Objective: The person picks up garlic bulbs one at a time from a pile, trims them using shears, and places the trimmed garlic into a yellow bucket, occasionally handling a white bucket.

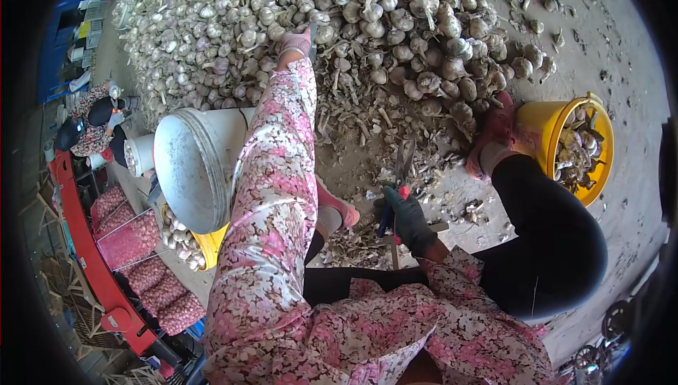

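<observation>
Far left: co-worker beside white pails; below, a red metal beam edges mesh sacks filled with bulbs. Next, large white bucket, tilted, round end facing camera; contents not visible. Below it, partly hidden yellow container, garlic bulbs at its mouth. Left hand reaches to the near side of the garlic heap; finger state cannot be told. The heap's lower edge breaks into loose skins and stalks over the floor, between the two pink shoes. Right hand, dark-gloved, has fingers closed around the red-and-dark handles of the pruning shears; blades point toward the heap, above the littered floor. Right: yellow bucket, tilted, mouth rightward, holding garlic bulbs and dry trimmings, just beside the right shoe. Open floor extends beyond its rim.
</observation>
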Available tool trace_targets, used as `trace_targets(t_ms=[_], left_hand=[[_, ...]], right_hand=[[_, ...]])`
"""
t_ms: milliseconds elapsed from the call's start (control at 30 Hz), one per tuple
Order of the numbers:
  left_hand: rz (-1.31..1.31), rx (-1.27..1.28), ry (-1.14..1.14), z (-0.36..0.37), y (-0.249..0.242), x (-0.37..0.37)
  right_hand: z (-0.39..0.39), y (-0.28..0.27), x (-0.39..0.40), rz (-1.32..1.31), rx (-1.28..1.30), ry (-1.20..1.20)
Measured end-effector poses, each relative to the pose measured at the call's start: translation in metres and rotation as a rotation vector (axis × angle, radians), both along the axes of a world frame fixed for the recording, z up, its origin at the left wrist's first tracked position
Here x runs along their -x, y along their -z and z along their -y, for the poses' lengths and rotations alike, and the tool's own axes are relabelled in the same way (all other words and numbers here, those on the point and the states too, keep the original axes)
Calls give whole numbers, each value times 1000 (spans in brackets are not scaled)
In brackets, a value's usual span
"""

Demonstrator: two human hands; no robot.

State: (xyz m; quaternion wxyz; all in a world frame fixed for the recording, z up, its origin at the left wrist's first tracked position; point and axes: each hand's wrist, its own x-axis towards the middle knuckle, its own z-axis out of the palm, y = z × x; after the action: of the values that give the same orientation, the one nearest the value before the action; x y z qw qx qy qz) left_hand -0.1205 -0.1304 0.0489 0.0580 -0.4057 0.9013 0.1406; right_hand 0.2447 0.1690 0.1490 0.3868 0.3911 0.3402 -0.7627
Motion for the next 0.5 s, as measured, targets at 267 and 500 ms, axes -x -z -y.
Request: trace_targets(t_ms=[267, 500], left_hand=[[-574, -1335, -20, -63, -63, -131], [-826, -1616, 85, -133, -103, -304]], right_hand=[[-1, 13, 0, -357, -231, -88], [-30, -47, 30, -1185, -1113, -663]])
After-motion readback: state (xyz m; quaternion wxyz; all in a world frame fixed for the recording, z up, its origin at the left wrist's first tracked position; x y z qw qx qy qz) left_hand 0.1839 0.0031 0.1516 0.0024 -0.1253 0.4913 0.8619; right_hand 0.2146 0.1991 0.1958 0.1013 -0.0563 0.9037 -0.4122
